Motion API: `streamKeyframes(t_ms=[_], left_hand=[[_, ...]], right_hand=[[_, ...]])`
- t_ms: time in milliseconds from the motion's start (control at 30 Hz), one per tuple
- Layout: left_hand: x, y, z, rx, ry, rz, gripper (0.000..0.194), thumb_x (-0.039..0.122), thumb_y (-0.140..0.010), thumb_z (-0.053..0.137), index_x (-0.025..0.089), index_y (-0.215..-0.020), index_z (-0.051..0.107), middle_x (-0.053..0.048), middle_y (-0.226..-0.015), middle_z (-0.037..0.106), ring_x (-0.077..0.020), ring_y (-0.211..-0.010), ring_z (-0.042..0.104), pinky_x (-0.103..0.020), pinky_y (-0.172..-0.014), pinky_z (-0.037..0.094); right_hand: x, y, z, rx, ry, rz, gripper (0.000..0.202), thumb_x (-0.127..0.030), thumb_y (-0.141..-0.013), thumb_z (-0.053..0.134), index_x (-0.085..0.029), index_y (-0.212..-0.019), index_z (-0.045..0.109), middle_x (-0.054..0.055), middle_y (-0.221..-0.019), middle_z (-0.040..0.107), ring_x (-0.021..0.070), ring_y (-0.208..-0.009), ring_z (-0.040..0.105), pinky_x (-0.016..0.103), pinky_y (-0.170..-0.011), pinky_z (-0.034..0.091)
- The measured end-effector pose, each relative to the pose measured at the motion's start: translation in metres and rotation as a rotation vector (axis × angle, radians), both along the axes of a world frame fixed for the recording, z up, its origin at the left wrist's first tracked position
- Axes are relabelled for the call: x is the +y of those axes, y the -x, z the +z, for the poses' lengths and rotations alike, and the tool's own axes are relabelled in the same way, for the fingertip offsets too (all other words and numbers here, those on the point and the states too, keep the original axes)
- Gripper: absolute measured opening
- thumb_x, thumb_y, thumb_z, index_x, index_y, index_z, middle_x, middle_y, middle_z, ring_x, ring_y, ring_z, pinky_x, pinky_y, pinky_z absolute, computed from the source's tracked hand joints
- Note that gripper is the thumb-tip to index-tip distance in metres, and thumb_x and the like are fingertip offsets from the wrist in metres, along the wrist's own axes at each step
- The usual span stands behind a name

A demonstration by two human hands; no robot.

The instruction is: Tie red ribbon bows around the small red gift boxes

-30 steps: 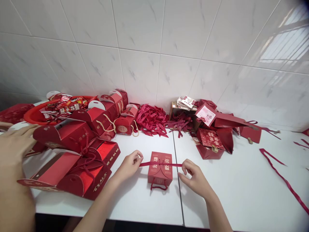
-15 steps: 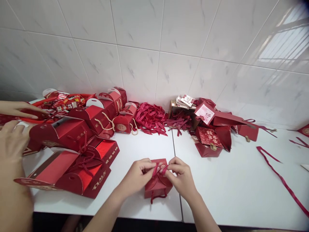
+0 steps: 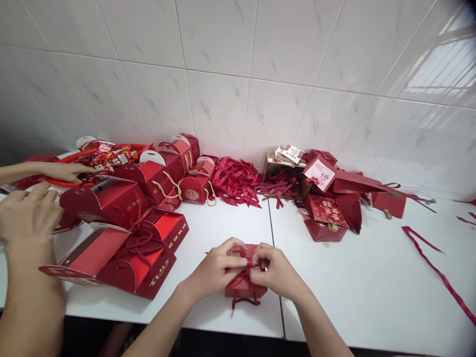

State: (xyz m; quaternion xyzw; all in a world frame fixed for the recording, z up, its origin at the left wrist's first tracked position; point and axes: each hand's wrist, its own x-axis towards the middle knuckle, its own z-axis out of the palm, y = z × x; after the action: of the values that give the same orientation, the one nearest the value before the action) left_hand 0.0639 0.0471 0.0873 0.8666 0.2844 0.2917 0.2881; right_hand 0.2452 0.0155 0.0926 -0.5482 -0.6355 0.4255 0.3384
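Under the fingers [image 3: 235, 262], a red box [image 3: 245, 286]

Packing workroom, viewed from beside its long, smooth white desk [image 3: 357, 297]. The trade shows in the contents: dark-red cardboard carry boxes [image 3: 128, 203] grouped at left, a shallow red plastic tray [image 3: 70, 158] of brightly wrapped sweets [image 3: 111, 157], a heap of shiny crimson ribbon [image 3: 237, 179], and a person's hands [image 3: 217, 267] at a small red cardboard box [image 3: 241, 289]. Glossy, grey-veined white wall tiles [image 3: 215, 39] line the room; whether home or shop, I cannot tell.
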Motion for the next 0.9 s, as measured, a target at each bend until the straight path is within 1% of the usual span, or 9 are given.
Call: streamKeyframes(t_ms=[133, 267, 300, 367, 467, 567, 633, 800, 900], left_hand=[[0.011, 0.005, -0.002, -0.092, 0.025, 0.007, 0.019, 0.011, -0.079, 0.057, 0.022, -0.075, 0.073, -0.005, -0.096, 0.061, -0.0138, -0.079, 0.060, -0.026, -0.072, 0.052], [0.017, 0.021, -0.004, -0.100, 0.058, 0.204, 0.017, 0.008, -0.073, 0.057, 0.020, -0.077, 0.070, -0.004, -0.087, 0.060, -0.0134, -0.075, 0.060, -0.022, -0.061, 0.051], [0.017, 0.024, -0.004, -0.100, 0.050, 0.253, 0.017, 0.008, -0.072, 0.057, 0.019, -0.075, 0.068, -0.004, -0.087, 0.061, -0.0140, -0.076, 0.060, -0.024, -0.064, 0.051], [0.016, 0.025, -0.005, -0.121, 0.042, 0.299, 0.015, 0.008, -0.072, 0.056, 0.019, -0.073, 0.065, -0.005, -0.090, 0.063, -0.0167, -0.086, 0.060, -0.029, -0.078, 0.051], [0.012, 0.017, -0.005, -0.149, 0.119, 0.226, 0.011, 0.014, -0.078, 0.053, 0.020, -0.076, 0.062, -0.007, -0.112, 0.063, -0.0218, -0.113, 0.051, -0.040, -0.101, 0.040], [0.012, 0.014, -0.007, -0.084, 0.235, 0.127, 0.016, 0.017, -0.083, 0.046, 0.020, -0.070, 0.056, -0.006, -0.128, 0.056, -0.0237, -0.128, 0.036, -0.045, -0.108, 0.031], [0.014, 0.019, -0.008, -0.019, 0.249, 0.136, 0.021, 0.016, -0.083, 0.040, 0.020, -0.066, 0.052, -0.004, -0.128, 0.055, -0.0242, -0.129, 0.032, -0.046, -0.106, 0.031], [0.021, 0.030, -0.011, 0.226, 0.021, 0.261, 0.022, 0.022, -0.083, 0.044, 0.020, -0.065, 0.055, -0.005, -0.124, 0.052, -0.0321, -0.128, 0.025, -0.056, -0.101, 0.026], [0.019, 0.030, -0.013, 0.283, -0.147, 0.305, 0.017, 0.021, -0.080, 0.047, 0.021, -0.067, 0.059, -0.006, -0.117, 0.053, -0.0347, -0.126, 0.027, -0.058, -0.097, 0.024]], right_hand=[[0.001, -0.005, 0.006, -0.058, 0.004, 0.060, 0.008, -0.009, -0.060, 0.055, -0.016, -0.057, 0.056, 0.001, -0.078, 0.051, 0.0106, -0.063, 0.048, 0.023, -0.058, 0.039], [-0.006, -0.016, 0.001, -0.189, -0.125, -0.061, 0.014, -0.008, -0.062, 0.054, -0.017, -0.054, 0.048, 0.002, -0.082, 0.053, 0.0159, -0.076, 0.052, 0.028, -0.069, 0.041], [-0.008, -0.018, -0.001, -0.231, -0.172, -0.090, 0.014, -0.008, -0.062, 0.054, -0.018, -0.055, 0.046, 0.003, -0.085, 0.054, 0.0178, -0.081, 0.052, 0.031, -0.074, 0.041], [-0.011, -0.019, -0.007, -0.291, -0.265, -0.128, 0.014, -0.009, -0.063, 0.054, -0.018, -0.058, 0.044, 0.004, -0.093, 0.055, 0.0216, -0.092, 0.052, 0.036, -0.082, 0.039], [-0.011, -0.016, -0.014, -0.316, -0.387, -0.157, 0.013, -0.012, -0.067, 0.054, -0.018, -0.061, 0.044, 0.006, -0.103, 0.054, 0.0245, -0.101, 0.049, 0.041, -0.086, 0.036], [-0.010, -0.016, -0.018, -0.333, -0.453, -0.199, 0.013, -0.013, -0.070, 0.053, -0.019, -0.065, 0.043, 0.007, -0.104, 0.051, 0.0251, -0.103, 0.047, 0.042, -0.086, 0.036], [-0.009, -0.019, -0.020, -0.348, -0.459, -0.248, 0.015, -0.013, -0.067, 0.054, -0.020, -0.070, 0.041, 0.007, -0.104, 0.049, 0.0253, -0.103, 0.046, 0.043, -0.086, 0.036], [-0.016, -0.027, -0.023, -0.359, -0.446, -0.303, 0.027, -0.012, -0.063, 0.056, -0.022, -0.081, 0.040, 0.007, -0.110, 0.045, 0.0271, -0.109, 0.043, 0.046, -0.090, 0.036], [-0.021, -0.030, -0.022, -0.324, -0.415, -0.264, 0.030, -0.010, -0.063, 0.055, -0.022, -0.087, 0.043, 0.008, -0.120, 0.042, 0.0282, -0.118, 0.038, 0.047, -0.095, 0.036]])
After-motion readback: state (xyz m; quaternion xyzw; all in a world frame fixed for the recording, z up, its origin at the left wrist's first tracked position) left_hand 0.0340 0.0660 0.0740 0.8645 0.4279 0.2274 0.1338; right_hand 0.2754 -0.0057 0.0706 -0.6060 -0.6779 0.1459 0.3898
